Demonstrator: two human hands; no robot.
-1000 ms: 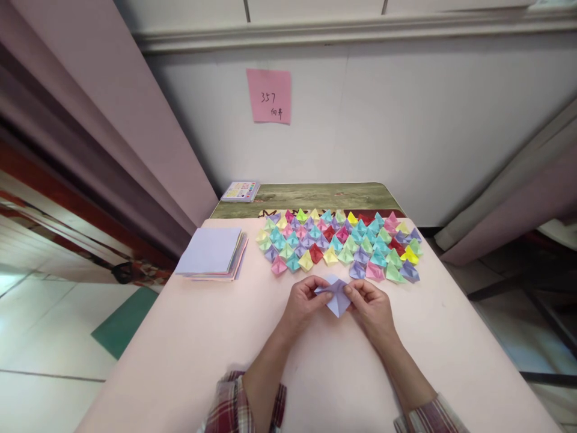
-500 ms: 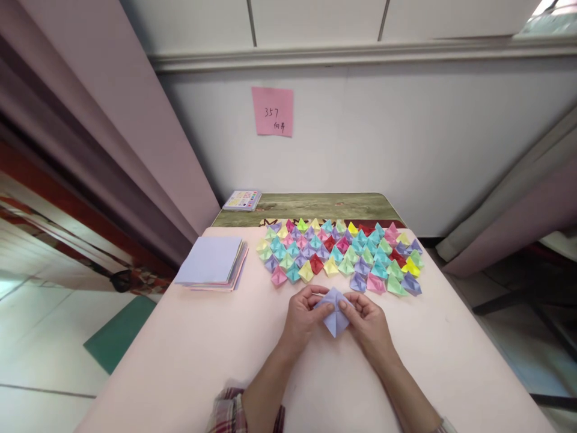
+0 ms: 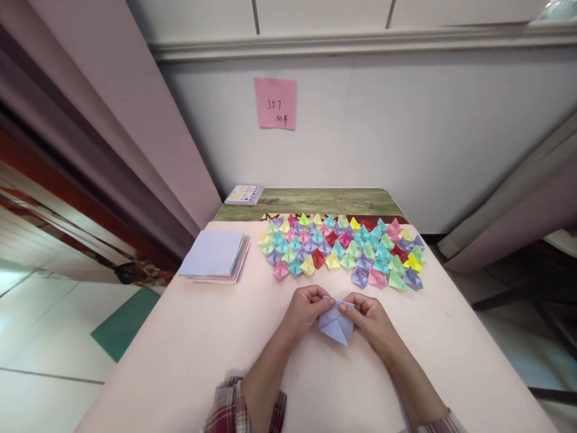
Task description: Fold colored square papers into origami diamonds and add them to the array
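Between my two hands is a folded piece of lavender origami paper, with crease lines across its face and one corner pointing toward me. My left hand pinches its upper left side, thumb on top and fingers curled behind. On the upper right side, my right hand pinches it the same way, thumb pressed on the face. Just beyond my hands, many small folded paper boats in several colours stand close together in rows.
A stack of square coloured paper lies on the left of the pale pink tabletop. A packet rests at the far left corner on the wood-patterned surface. A pink note is stuck to the wall behind.
The folded lavender paper has turned and tilted between my hands, its near corner now lower and further right. Both hands keep their pinch. The camera view has shifted slightly.
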